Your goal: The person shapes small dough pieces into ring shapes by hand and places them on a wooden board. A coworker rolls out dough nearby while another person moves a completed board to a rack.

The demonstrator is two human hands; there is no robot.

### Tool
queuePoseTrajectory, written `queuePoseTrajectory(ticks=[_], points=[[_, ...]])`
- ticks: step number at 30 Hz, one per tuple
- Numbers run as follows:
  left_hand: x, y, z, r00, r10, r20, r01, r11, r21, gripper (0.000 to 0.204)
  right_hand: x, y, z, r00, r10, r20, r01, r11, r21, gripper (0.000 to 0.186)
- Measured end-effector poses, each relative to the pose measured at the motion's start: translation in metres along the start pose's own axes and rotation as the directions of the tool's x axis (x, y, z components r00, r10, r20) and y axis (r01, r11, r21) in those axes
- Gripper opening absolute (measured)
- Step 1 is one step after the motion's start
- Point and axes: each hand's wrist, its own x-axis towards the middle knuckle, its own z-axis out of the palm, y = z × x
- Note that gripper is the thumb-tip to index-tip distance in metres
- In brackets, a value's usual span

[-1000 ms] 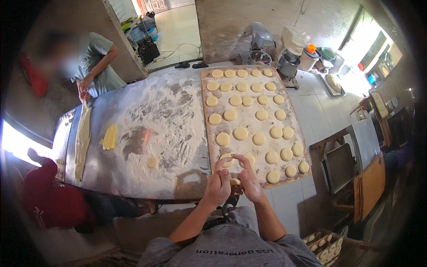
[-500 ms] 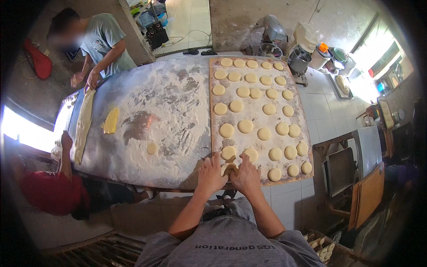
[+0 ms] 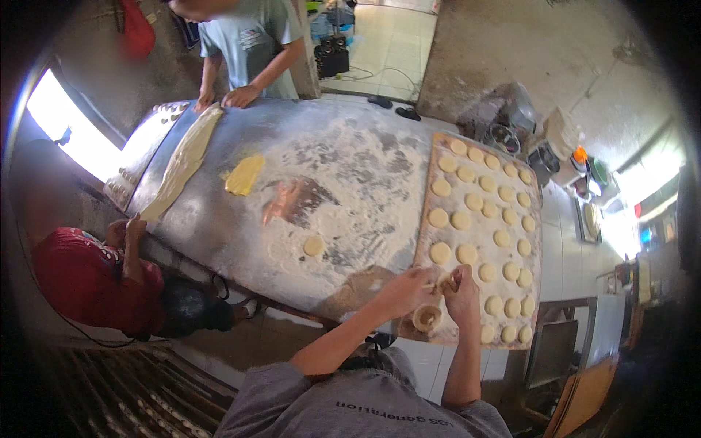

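My left hand (image 3: 410,290) and my right hand (image 3: 462,296) meet over the near left part of a floured board (image 3: 480,236). Between them is a small piece of pale dough (image 3: 442,285), mostly covered by fingers. The right fingers are curled round it, while motion smears the left fingers beside it. Just below the hands, on the board, lies a round tan piece with a hollow middle (image 3: 427,318); its kind is unclear. Flat dough rounds (image 3: 466,254) stand in rows across the board, the closest right above my hands.
The board lies on a flour-dusted metal table (image 3: 241,226). To the left are a lone dough round (image 3: 313,246), a yellow lump (image 3: 244,175) and a long dough strip (image 3: 182,160). One person in a light shirt (image 3: 252,47) and another in red (image 3: 95,274) handle the strip's ends.
The view has swung left, so the board appears further right. My hands have drawn together, with the left one moving. The person in red now has both hands at the strip's near end.
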Motion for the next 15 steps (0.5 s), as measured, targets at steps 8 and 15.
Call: queuePoseTrajectory(ticks=[8,15], points=[[-0.063,-0.088,-0.142,0.967,-0.255,0.025,0.230,0.905,0.357,0.037,0.113,-0.120,0.173,0.877,-0.460,0.137,0.438,0.884,0.161,0.031],[-0.045,-0.077,-0.184,0.805,-0.485,-0.342,0.537,0.840,0.073,0.031,0.115,-0.154,0.192,0.864,-0.475,0.168,0.488,0.872,-0.040,0.024]])
